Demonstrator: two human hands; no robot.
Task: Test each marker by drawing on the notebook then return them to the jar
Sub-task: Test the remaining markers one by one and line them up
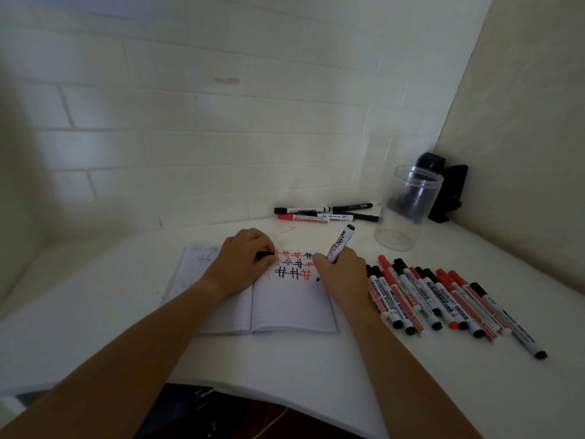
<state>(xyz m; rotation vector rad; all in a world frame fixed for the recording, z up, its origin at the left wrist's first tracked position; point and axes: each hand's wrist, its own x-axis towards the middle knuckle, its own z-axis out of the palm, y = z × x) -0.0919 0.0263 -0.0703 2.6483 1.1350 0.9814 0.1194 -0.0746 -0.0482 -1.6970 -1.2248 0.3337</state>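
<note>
An open notebook [285, 305] lies on the white table, its right page marked with red and black hash signs. My right hand [340, 274] grips a black whiteboard marker [340, 243] with its tip on the page's right edge. My left hand [243, 261] rests on the notebook's top and pinches a small black cap [264, 255]. A row of several red and black markers [443, 299] lies to the right of the notebook. The clear plastic jar [408, 207] stands at the back right, apparently with nothing in it.
Several more markers [326, 212] lie against the tiled back wall, left of the jar. A black object [446, 191] stands in the corner behind the jar. A beige wall closes the right side. The table's front edge curves near my arms.
</note>
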